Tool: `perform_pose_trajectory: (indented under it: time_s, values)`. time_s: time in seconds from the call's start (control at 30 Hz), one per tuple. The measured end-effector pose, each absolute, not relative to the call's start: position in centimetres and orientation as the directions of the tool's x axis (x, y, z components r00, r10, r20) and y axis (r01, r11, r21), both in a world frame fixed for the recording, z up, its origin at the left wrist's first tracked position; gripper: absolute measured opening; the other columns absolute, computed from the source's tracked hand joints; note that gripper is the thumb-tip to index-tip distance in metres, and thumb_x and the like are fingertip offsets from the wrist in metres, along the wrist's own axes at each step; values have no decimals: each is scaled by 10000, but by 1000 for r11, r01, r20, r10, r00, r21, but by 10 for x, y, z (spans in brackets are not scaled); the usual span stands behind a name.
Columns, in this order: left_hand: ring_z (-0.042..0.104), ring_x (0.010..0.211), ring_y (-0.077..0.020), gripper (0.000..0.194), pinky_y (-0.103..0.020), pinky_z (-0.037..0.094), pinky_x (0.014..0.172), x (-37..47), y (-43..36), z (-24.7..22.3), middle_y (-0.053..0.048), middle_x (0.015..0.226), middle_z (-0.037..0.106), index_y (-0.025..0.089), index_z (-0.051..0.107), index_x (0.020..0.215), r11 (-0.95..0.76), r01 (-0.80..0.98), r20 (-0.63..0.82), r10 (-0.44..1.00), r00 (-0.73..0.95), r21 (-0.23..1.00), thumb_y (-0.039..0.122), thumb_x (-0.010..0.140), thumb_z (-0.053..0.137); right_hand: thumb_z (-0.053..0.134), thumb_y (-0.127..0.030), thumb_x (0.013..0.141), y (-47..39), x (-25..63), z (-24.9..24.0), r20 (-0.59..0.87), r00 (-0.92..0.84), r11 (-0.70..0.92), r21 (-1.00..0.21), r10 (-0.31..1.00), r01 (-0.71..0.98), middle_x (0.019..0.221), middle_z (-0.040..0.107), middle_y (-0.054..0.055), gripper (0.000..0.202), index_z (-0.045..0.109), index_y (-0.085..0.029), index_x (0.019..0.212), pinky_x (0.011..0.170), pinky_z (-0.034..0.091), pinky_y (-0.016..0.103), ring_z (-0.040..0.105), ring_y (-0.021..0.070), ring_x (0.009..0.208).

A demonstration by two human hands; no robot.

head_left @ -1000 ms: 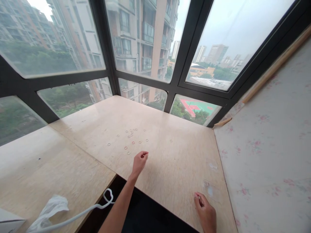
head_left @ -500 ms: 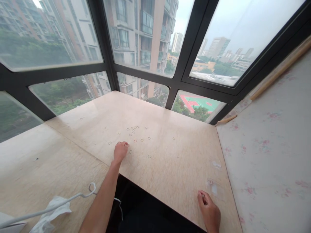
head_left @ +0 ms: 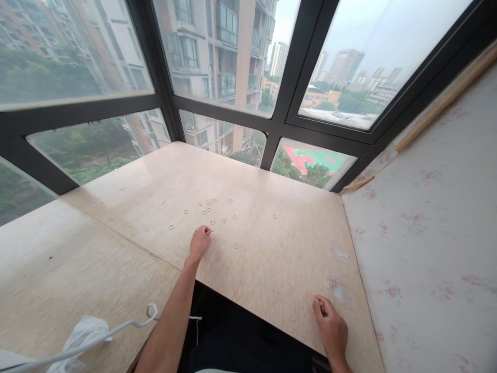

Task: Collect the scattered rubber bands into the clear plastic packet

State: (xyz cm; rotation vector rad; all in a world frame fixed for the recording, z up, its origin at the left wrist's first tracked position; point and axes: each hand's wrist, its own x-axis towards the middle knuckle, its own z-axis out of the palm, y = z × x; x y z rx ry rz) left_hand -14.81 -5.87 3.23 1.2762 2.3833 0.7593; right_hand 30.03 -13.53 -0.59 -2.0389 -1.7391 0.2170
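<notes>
Several thin, small rings lie scattered on the pale marble-look surface. Close beyond my left hand (head_left: 200, 242) is a reddish ring (head_left: 212, 223). The fingers of that hand are pinched together low over the surface, and a bit of a thin ring (head_left: 212, 231) shows at their tips. A yellowish ring (head_left: 224, 221) and a greenish ring (head_left: 236, 246) lie to its right, another ring (head_left: 171, 227) to its left. Near the front right edge, my right hand (head_left: 331, 326) is closed with curled fingers; what it holds, if anything, is hidden.
Clear plastic pieces (head_left: 338, 294) lie by the papered wall (head_left: 419, 248) on the right. A white cable (head_left: 132, 324) and crumpled white tissue (head_left: 83, 339) are at the lower left. Dark window frames (head_left: 274, 137) border the surface (head_left: 267, 280) at the back.
My left hand has shifted slightly right, over where a dark ring lay; that ring no longer shows. My right hand stays closed in about the same place. The view has tilted slightly.
</notes>
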Motion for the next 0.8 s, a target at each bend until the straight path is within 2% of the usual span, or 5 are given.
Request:
perform_pose_trajectory:
  time_s: [0.13,0.3,0.5,0.67,0.8]
  values:
    - [611,761,-169,138,-277,451,693,-104,-52,44,-43,808,646,187,522,796,335,585,-5,870,-492,739,195,854,397,339,-606,825,-135,300,-5,165,202,-102,-474,966,875,658,704,88,567,726,-192,840,497,404,278,643,233,565]
    - [602,678,-157,154,-274,474,624,-33,-45,70,-53,788,650,174,530,832,112,251,1,912,-409,962,322,808,495,341,-564,856,-134,299,-2,166,203,-87,-529,965,844,673,705,92,550,723,-168,879,536,414,277,645,223,588]
    - [614,665,-142,275,-280,508,646,57,-44,96,-64,818,692,160,594,978,11,161,4,996,-93,987,348,778,565,360,-493,887,-132,301,0,189,200,-46,-605,961,795,653,688,70,487,713,-157,882,559,420,253,624,185,564]
    - [618,633,-143,223,-273,513,622,128,-50,100,-59,809,705,168,657,890,-24,168,0,990,142,986,352,793,577,398,-405,883,-131,303,4,168,209,-51,-649,963,759,620,671,31,381,703,-177,876,556,406,232,611,160,550]
    - [616,637,-144,155,-264,494,624,171,-51,93,-34,772,704,183,677,829,-75,243,20,975,221,967,301,802,580,419,-348,875,-131,306,6,168,191,-30,-671,967,741,613,662,7,318,697,-192,872,560,390,221,605,144,546]
